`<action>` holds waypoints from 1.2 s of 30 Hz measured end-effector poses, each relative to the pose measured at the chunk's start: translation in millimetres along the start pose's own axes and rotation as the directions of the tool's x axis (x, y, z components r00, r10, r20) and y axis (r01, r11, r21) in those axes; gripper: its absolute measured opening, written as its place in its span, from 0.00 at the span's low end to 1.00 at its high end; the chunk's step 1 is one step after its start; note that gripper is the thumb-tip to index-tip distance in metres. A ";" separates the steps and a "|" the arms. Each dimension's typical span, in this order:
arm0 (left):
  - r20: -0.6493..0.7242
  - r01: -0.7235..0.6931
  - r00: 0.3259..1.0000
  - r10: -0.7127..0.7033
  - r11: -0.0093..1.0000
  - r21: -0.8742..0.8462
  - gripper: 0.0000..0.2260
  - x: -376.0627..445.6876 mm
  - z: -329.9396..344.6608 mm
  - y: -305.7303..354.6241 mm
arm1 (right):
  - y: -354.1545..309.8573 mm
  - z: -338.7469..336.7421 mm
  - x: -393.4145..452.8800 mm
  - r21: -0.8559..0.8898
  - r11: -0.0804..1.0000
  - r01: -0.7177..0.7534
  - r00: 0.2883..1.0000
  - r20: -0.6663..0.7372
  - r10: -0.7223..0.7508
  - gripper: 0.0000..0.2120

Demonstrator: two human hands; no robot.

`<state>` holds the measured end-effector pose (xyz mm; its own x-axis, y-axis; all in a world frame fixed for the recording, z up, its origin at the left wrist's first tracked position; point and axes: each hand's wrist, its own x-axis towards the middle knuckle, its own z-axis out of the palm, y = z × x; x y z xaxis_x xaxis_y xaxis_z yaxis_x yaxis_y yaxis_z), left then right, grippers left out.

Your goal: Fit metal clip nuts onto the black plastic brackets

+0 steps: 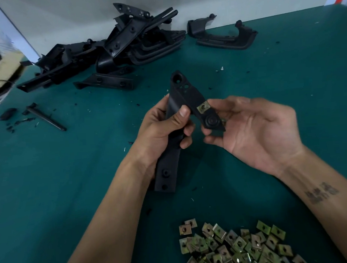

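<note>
A black plastic bracket (183, 93) is held above the green table. My left hand (164, 123) grips its long lower arm, thumb across the front. A brass-coloured clip nut (203, 107) sits on the edge of the bracket's right-hand arm. My right hand (256, 129) is palm up beside that arm, its fingertips touching the bracket's end and the clip nut from the right and from below. A heap of several loose clip nuts (238, 248) lies on the table near my forearms.
A pile of black brackets (109, 51) lies at the back left against the white wall. Two more black brackets (223, 35) sit at the back right. A black rod (46, 119) and plastic scraps lie at the left of the green table (298, 77).
</note>
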<state>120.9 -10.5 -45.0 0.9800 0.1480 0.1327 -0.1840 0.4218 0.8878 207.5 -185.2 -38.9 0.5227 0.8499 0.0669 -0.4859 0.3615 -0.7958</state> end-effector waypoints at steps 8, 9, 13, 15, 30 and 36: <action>0.163 -0.027 0.986 0.043 0.995 -0.099 0.08 -2.9 0.0 0.8 | 2.8 3.1 -0.1 0.081 0.991 -0.106 0.962 0.261 0.081 0.16; 0.164 -0.021 0.986 0.039 0.994 -0.109 0.09 -3.2 0.1 0.8 | 2.8 3.4 -0.4 0.075 0.991 -0.109 0.958 0.272 0.085 0.16; 0.181 -0.005 0.983 0.037 0.985 -0.170 0.07 -5.1 0.2 -0.1 | 3.0 4.6 -1.2 0.012 0.997 -0.083 0.974 0.211 0.078 0.15; 0.175 0.001 0.984 0.031 0.983 -0.182 0.07 -5.2 0.1 -0.5 | 3.4 4.3 -1.7 0.056 0.996 -0.067 0.990 0.126 0.060 0.14; -0.112 0.083 0.987 -0.116 0.961 -0.263 0.17 -0.4 4.7 7.2 | -0.2 34.3 -16.7 -0.938 0.339 -0.069 0.840 0.129 0.527 0.06; -0.278 0.159 0.940 -0.198 0.975 -0.156 0.15 1.6 6.7 4.4 | 11.7 55.7 -24.2 -0.992 0.114 0.062 0.861 0.110 0.496 0.08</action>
<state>122.2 -14.4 -38.0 0.9366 0.3047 -0.1732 -0.0356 0.5742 0.8179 150.2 -180.2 -16.4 0.1319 0.9536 -0.2705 0.6716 -0.2867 -0.6833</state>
